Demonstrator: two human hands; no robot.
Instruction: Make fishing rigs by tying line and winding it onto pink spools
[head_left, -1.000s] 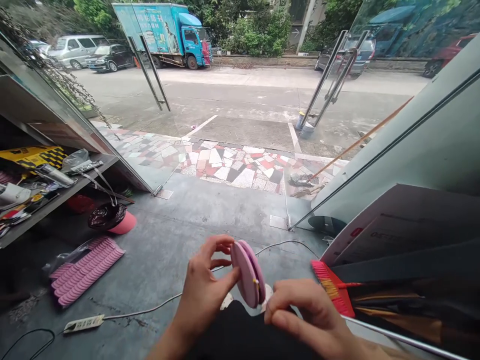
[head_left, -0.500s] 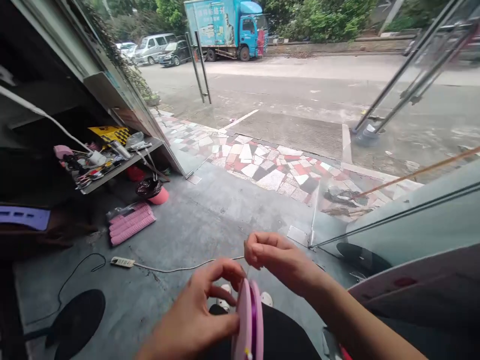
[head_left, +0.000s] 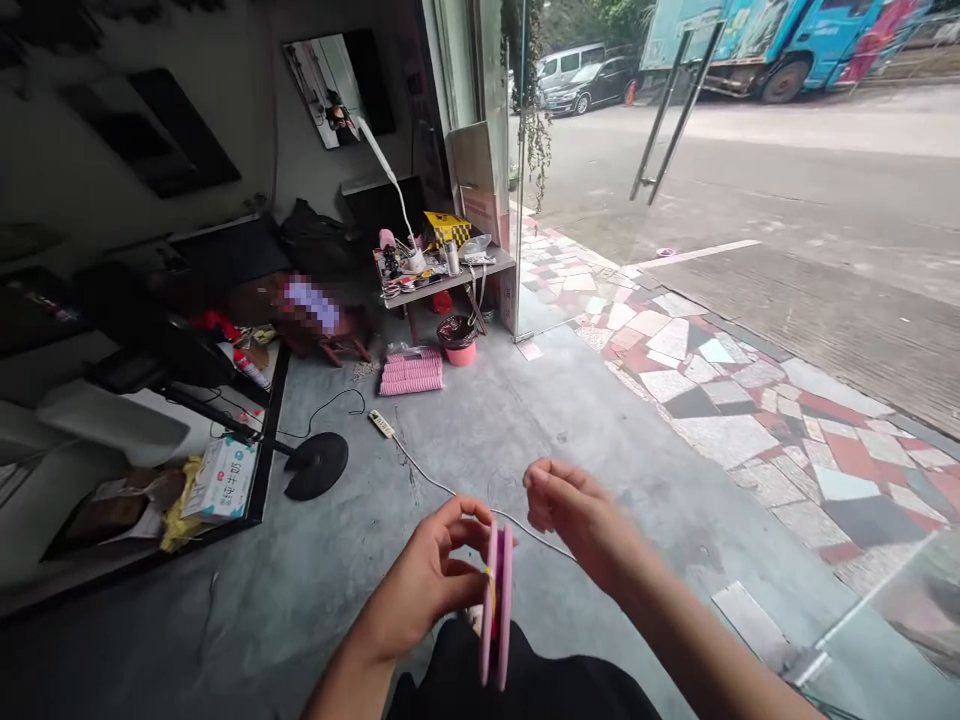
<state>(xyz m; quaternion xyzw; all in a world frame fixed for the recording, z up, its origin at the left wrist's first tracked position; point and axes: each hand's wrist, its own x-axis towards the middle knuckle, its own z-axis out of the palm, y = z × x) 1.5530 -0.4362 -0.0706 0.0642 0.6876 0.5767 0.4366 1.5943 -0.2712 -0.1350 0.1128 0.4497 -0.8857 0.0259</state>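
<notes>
A flat pink spool (head_left: 496, 604) of two round discs stands on edge over my black-clad lap. My left hand (head_left: 429, 582) grips it, thumb and fingers pressed on its left face. My right hand (head_left: 571, 514) hovers just above and to the right of the spool, fingers curled into a pinch; whatever thin strand it may hold is too fine to make out.
A white power strip (head_left: 381, 424) and its cord (head_left: 450, 490) cross the grey concrete floor. A stack of pink pieces (head_left: 411, 371), a pink bin (head_left: 457, 342), a cluttered small table (head_left: 442, 276) and a fan base (head_left: 316, 465) lie to the left. An open glass door (head_left: 517, 160) leads to the street.
My view has swung left, into the shop. The right hand rose from beside the spool to above it and stays pinched; the left hand keeps its grip on the spool.
</notes>
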